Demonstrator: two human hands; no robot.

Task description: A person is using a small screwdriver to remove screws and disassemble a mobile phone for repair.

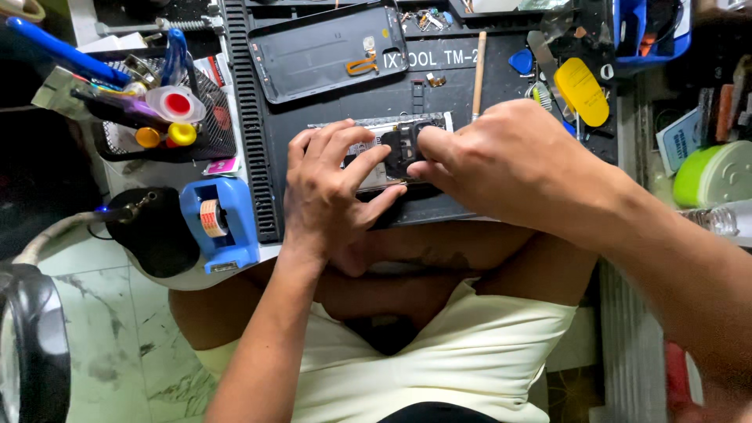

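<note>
An opened phone (376, 133) lies flat on the black repair mat (329, 117), its insides facing up. My left hand (333, 188) rests on its near left side, fingers spread and pressing it down. My right hand (501, 160) comes in from the right and pinches a small black cover piece (401, 145) sitting over the phone's middle. The phone's removed back cover (325, 51) lies further back on the mat, inner side up.
A blue tape dispenser (221, 223) stands at the mat's left edge, beside a mesh basket of tools (168, 110). A wooden stick (478, 74), a blue pick (522, 61) and a yellow pry tool (581, 90) lie at the back right. A green container (713, 176) is at far right.
</note>
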